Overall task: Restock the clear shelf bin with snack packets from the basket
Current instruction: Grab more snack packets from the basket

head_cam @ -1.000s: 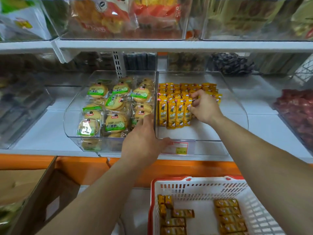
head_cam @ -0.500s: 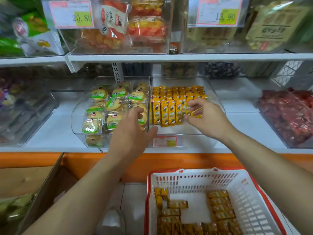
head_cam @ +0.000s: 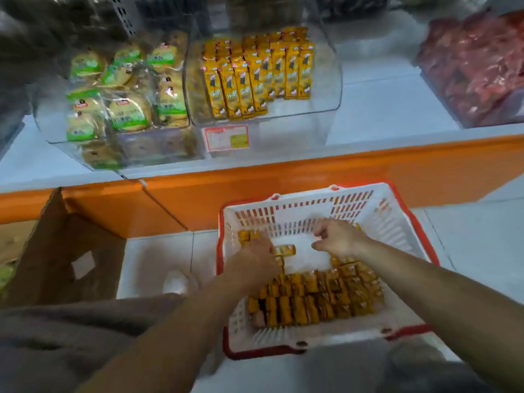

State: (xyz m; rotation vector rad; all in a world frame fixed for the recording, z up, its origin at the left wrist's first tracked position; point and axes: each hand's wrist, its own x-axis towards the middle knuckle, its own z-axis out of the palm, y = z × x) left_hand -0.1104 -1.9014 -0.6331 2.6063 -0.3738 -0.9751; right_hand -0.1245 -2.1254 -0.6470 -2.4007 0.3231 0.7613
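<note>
Both hands have come down from the shelf into the basket since the earlier frame, and the view has tipped downward with them.

Head view. Surface and room: a white shelf [head_cam: 382,109] with an orange front edge [head_cam: 283,177] stands over a pale tiled floor [head_cam: 476,245]. One white basket [head_cam: 402,219] with a red rim sits on the floor below the shelf. One open cardboard box [head_cam: 65,245] stands to its left.

Count on the shelf: three clear containers.
- The clear shelf bin [head_cam: 329,89] holds yellow snack packets [head_cam: 255,78] stood upright. About seven faces show in front; the rows behind are too blurred to count. One price label [head_cam: 226,137] is fixed to its front.
- A neighbouring bin [head_cam: 56,126] on its left holds round green-labelled cakes [head_cam: 127,112].
- Well apart to the right lies a container of red packets [head_cam: 476,66].

Count in the basket: orange packets [head_cam: 312,302] lie packed in rows across the near half, too many and too blurred to number. One loose packet [head_cam: 285,249] lies between the hands.

Hands: the left hand [head_cam: 255,256] reaches down at the basket's far left, fingers hidden among packets; grip cannot be told. The right hand [head_cam: 338,236] hovers over the basket's far side with fingers curled; whether it holds anything cannot be told.
</note>
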